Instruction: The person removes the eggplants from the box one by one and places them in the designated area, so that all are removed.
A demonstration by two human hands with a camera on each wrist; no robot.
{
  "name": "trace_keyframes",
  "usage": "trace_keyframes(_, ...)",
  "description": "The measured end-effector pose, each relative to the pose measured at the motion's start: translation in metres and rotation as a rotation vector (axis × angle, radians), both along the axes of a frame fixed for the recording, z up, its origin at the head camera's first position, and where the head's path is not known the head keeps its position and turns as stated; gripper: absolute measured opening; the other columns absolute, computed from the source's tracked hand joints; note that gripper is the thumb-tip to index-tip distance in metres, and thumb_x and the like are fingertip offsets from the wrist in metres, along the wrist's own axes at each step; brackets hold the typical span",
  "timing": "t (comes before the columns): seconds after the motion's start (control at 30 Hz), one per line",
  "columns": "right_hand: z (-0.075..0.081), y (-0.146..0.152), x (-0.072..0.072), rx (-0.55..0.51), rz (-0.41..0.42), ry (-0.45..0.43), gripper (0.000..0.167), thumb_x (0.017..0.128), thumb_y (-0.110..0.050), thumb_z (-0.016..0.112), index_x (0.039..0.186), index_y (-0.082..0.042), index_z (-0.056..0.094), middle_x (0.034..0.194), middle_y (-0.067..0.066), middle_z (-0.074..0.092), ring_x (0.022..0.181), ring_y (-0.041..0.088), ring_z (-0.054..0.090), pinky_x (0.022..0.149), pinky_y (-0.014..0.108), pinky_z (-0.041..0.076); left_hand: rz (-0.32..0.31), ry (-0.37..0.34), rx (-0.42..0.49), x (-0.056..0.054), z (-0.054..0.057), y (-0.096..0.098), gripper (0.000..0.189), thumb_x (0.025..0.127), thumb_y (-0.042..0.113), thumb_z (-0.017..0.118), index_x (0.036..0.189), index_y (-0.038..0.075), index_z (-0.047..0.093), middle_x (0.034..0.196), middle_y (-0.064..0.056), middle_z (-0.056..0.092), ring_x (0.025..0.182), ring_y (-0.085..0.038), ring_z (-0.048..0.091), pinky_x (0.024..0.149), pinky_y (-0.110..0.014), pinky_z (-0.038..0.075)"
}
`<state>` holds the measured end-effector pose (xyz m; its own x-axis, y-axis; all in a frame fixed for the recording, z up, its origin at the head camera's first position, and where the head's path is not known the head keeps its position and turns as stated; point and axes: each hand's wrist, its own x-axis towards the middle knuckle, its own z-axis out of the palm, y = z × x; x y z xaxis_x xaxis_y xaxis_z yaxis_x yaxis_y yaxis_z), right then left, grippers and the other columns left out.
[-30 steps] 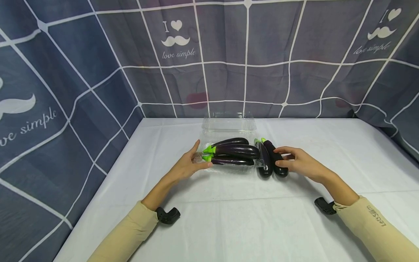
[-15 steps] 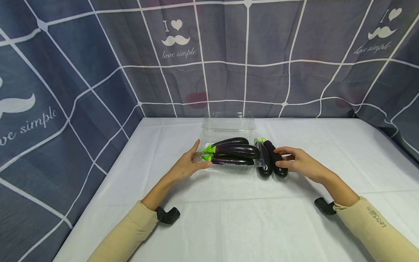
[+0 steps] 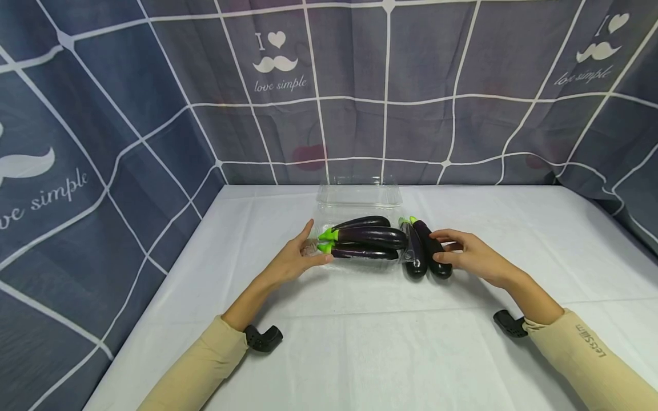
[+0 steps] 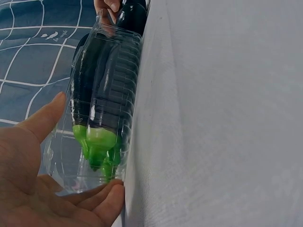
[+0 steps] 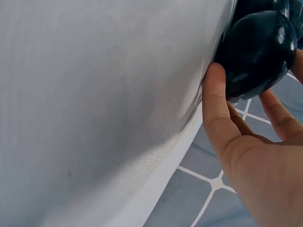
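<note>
My left hand [image 3: 295, 258] touches the stem-side end of a clear plastic clamshell box [image 3: 360, 197], its fingers spread. Inside the box lie several dark purple eggplants [image 3: 372, 236], their green stems pointing left. Two more eggplants lie side by side against the box's right end; one [image 3: 415, 260] is nearer the box. My right hand [image 3: 465, 251] holds the outer eggplant [image 3: 430, 242] between thumb and fingers, near its rounded end. In the right wrist view that glossy rounded end [image 5: 260, 52] sits among the fingers. Some fingers are partly hidden behind the box and eggplant.
A white cloth [image 3: 354, 342] covers the table. The box's clear lid [image 3: 360, 181] stands raised at the back, near the table's far edge. A grey grid-patterned curtain [image 3: 349, 68] hangs behind and at both sides. Black wrist cameras [image 3: 264, 338] sit at both beige sleeves.
</note>
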<state>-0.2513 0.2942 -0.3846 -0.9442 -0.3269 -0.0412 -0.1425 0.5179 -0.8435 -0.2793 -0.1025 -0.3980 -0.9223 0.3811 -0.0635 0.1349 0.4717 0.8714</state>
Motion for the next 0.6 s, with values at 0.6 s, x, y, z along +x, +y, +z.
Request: trace_keyframes(0.6,-0.0018,0.0009,-0.0032,0.088,-0.058,0.045,0.057,0.09,-0.029,0.073,0.138,-0.003,0.053,0.132,0.016,0.057,0.119,0.034,0.052,0.087,0.041,0.045,-0.006,-0.001,0.007,0.0001,0.0002,0.0002,0.106,0.086,0.042,0.076,0.16,0.023,0.003,0.149,-0.016,0.042,0.13,-0.03,0.046,0.099,-0.049,0.041)
